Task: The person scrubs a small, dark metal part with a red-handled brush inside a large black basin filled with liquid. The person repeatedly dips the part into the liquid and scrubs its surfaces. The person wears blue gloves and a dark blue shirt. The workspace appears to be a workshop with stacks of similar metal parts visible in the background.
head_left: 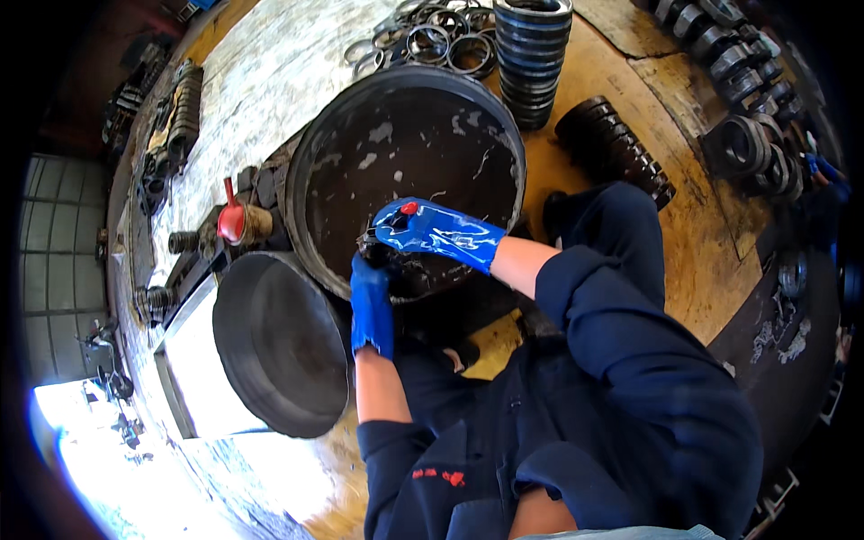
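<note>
Both hands wear blue rubber gloves and meet over the near left part of a large round metal pan (300, 225). Dark liquid with pale flecks lies in the pan. My right hand (436, 236) is closed around a small object with a red end (409, 208); its kind is hidden by the glove. Just below it, my left hand (371, 301) is closed at the pan's near rim on a dark, wet part (367, 244). The fingers cover most of this part, so its shape cannot be made out.
A second round metal pan (279, 346) stands at near left. Beyond it is a red scoop-like thing (231, 219). Metal rings (427, 43) are heaped behind the big pan, beside a tall ring stack (533, 67). A dark ring stack (616, 148) lies to the right.
</note>
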{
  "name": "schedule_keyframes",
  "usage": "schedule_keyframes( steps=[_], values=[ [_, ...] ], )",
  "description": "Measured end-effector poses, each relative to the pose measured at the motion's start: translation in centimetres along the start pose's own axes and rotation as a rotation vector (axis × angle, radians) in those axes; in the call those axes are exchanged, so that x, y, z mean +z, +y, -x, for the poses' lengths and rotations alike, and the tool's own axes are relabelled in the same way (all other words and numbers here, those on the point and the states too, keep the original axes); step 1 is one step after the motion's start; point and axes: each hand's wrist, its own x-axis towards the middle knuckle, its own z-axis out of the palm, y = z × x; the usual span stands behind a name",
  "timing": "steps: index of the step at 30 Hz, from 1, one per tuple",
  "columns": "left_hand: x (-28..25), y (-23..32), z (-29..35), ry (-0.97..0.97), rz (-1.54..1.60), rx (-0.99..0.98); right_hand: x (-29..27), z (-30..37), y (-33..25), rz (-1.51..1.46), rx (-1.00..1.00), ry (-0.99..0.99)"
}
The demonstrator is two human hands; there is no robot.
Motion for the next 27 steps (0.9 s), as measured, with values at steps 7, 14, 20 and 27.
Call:
schedule_keyframes(
  steps=[7, 14, 20, 27],
  values=[
    [0.0, 7.8, 3.3, 0.108, -0.281, -0.410, -1.8, -5.4, 2.8, 0.118, 0.618, 0.054],
    [-0.8, 8.5, 4.1, 0.126, -0.259, -0.474, -0.3, -2.3, 2.3, -0.283, 0.553, 0.494],
    [-0.7, 6.2, 2.7, 0.133, -0.094, -0.357, -2.1, -0.4, 3.5, -0.318, 0.542, 0.526],
    [-1.0, 1.7, 1.3, 0.231, 0.329, -0.217, -2.3, 1.2, 0.0, -0.137, 0.377, 0.324]
  ],
)
